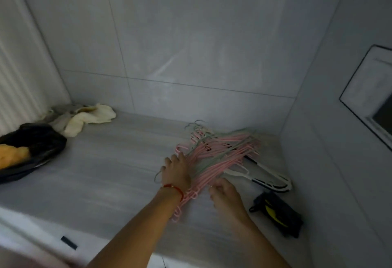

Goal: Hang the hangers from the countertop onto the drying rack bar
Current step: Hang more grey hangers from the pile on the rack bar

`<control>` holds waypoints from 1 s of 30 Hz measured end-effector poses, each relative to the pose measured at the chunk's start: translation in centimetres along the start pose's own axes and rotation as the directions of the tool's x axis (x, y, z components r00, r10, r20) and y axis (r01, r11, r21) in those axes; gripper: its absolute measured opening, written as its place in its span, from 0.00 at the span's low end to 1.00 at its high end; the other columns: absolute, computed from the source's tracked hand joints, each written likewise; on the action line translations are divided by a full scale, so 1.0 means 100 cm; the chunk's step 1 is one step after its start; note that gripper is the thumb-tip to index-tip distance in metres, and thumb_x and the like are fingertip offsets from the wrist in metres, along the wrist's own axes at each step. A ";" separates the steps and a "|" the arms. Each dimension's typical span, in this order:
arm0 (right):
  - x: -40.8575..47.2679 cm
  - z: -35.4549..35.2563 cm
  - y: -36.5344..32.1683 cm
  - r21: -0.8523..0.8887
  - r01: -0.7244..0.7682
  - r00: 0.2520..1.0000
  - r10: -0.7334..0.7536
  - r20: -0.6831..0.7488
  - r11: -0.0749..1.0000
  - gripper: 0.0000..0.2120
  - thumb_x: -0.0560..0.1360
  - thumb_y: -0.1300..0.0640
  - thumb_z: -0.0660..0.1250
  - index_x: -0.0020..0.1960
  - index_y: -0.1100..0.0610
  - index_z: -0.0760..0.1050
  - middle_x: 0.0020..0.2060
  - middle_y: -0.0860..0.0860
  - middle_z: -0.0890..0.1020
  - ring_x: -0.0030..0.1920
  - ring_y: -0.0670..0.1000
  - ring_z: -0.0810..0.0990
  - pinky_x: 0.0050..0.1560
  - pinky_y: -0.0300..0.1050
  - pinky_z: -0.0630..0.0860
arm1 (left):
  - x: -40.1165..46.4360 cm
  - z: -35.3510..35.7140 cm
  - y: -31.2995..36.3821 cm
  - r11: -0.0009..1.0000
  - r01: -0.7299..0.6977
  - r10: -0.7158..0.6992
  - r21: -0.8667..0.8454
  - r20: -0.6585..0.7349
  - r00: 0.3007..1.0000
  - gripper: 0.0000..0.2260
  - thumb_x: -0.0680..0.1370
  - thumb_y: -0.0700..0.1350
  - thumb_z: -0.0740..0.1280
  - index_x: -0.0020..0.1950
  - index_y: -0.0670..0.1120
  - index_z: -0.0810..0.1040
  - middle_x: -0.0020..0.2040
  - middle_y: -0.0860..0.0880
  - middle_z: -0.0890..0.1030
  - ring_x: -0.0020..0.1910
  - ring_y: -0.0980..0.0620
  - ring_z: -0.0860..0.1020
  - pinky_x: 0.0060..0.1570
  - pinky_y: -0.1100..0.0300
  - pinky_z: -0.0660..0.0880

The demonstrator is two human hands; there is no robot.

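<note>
Head view looks down on a tangled heap of thin pink and pale green hangers (220, 153) lying on the right half of a grey, streaked stone surface (110, 174), close to the corner where two walls meet. The left hand (177, 172) lies flat on the near left edge of the heap, its fingers (172, 158) spread and fairly straight, a red string bracelet (175, 189) round the wrist. The right hand (224, 193) is at the heap's near end with its fingers (214, 185) curled into the pink wires; the blur hides whether they actually grip one. Under the far right side of the heap lie broader white hangers with dark trim (269, 179). Just beside the right forearm sits a small black pouch with a yellow mark (277, 214). Well apart, at the left end, a cream cloth (89, 119) is crumpled near the back wall, and in front of it a black bag holds something orange (14, 154). Large pale grey wall tiles (191, 34) with thin dark joints rise behind and to the right; a black-framed panel (369, 94) is set in the right wall. A white ribbed panel (14, 77) stands at the left.
</note>
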State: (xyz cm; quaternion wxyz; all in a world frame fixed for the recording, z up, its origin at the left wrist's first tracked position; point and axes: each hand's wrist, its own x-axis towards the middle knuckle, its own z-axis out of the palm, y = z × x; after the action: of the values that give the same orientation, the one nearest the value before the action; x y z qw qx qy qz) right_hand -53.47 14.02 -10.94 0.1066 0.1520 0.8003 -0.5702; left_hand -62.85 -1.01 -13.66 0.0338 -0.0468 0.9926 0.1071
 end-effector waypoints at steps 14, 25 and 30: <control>-0.009 -0.011 -0.005 0.085 0.147 0.987 -0.152 0.050 0.985 0.07 0.81 0.58 0.63 0.53 0.49 0.79 0.46 0.51 0.85 0.42 0.49 0.86 0.47 0.51 0.83 | -0.044 -0.051 0.013 0.864 -0.020 -0.049 -0.503 -0.124 0.991 0.26 0.68 0.47 0.78 0.59 0.48 0.69 0.55 0.47 0.78 0.54 0.43 0.78 0.47 0.58 0.69; -0.133 0.007 0.018 0.237 0.241 0.807 -0.330 0.489 0.941 0.12 0.83 0.58 0.63 0.65 0.51 0.74 0.48 0.50 0.87 0.45 0.50 0.88 0.50 0.54 0.84 | -0.286 -0.036 -0.005 0.666 0.180 -0.506 -0.724 -0.262 0.822 0.18 0.71 0.41 0.73 0.46 0.53 0.64 0.43 0.50 0.84 0.34 0.46 0.84 0.34 0.45 0.82; -0.221 0.019 0.038 0.094 0.305 0.663 -0.282 0.694 0.948 0.24 0.78 0.43 0.68 0.69 0.53 0.72 0.57 0.49 0.84 0.56 0.51 0.84 0.61 0.59 0.81 | -0.413 -0.029 0.001 0.613 0.232 -0.582 -0.755 -0.233 0.779 0.13 0.74 0.26 0.64 0.54 0.39 0.70 0.43 0.50 0.81 0.34 0.51 0.80 0.37 0.57 0.79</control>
State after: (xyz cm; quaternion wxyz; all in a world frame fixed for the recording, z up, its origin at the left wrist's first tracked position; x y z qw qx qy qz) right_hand -31.50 10.67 -7.31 0.3102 -0.2072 0.7224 -0.5823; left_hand -22.04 2.04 -7.59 -0.1961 -0.3113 0.8176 0.4429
